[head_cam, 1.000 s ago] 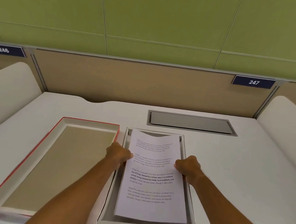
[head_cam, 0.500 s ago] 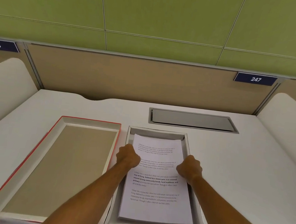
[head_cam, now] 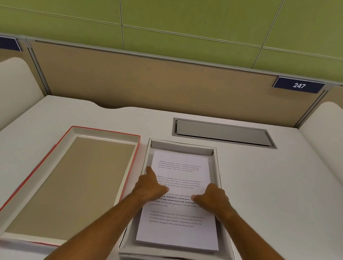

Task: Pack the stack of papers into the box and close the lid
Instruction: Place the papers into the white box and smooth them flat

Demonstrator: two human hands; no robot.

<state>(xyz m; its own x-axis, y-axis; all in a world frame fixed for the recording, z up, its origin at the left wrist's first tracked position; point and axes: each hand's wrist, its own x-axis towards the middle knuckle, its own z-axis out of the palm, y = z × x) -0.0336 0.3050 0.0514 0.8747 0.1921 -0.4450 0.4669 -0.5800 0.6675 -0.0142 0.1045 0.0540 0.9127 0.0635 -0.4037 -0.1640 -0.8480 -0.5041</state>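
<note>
Inside the silver box (head_cam: 176, 257) on the white desk (head_cam: 286, 195), the stack of papers (head_cam: 176, 232) lies flat. The left hand (head_cam: 149, 188) and right hand (head_cam: 214, 198) rest on it, fingers loose, gripping nothing. The red-edged lid (head_cam: 63, 186) lies upturned just left.

Stack of white printed papers (head_cam: 180, 198): we are now seeing it lying flat inside the shallow silver-grey cardboard box (head_cam: 176, 257), no longer bowed and raised above the rim.
Left hand (head_cam: 149, 188): we are opening it from its earlier grip, fingers spreading onto the top sheet.
Right hand (head_cam: 212, 197): we are likewise loosening it, pressing on the page.
</note>
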